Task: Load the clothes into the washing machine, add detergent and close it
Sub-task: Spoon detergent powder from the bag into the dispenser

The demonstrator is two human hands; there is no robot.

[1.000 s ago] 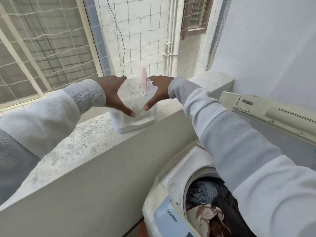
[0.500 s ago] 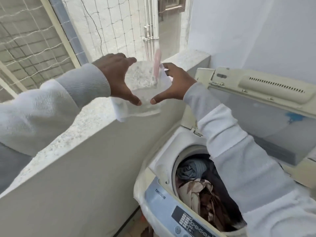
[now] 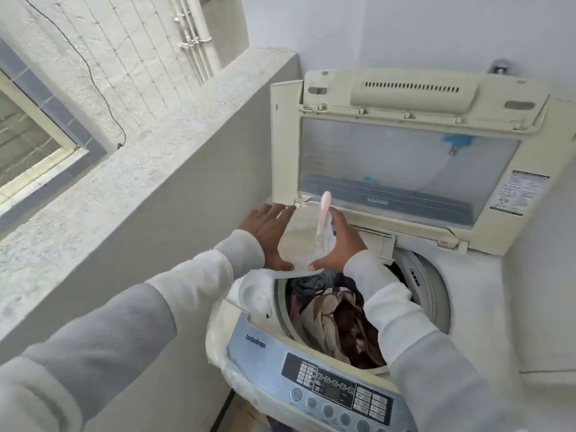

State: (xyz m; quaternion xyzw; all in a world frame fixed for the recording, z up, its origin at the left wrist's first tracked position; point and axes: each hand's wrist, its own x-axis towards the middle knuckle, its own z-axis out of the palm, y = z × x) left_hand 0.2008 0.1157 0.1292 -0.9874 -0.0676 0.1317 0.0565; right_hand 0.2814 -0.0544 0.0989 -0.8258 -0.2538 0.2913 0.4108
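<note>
Soap step. The left hand (image 3: 266, 236) and right hand (image 3: 344, 241) each grip round the soap tub (image 3: 300, 241), over the far-left rim of the washer (image 3: 467, 307). Next, I think, tip some soap onto the clothes (image 3: 330, 319).

Detergent tub (image 3: 304, 241): cloudy white, with a pale pink scoop handle (image 3: 324, 210). Clothes (image 3: 336, 322) — a brown-and-cream floral print, one grey-blue piece farther back. Washing machine (image 3: 480, 294): yellowed cream, its control panel (image 3: 327, 381) silver-blue with a black display. Sleeves (image 3: 193, 275) off-white; ledge (image 3: 124, 182) on the left speckled grey.
</note>
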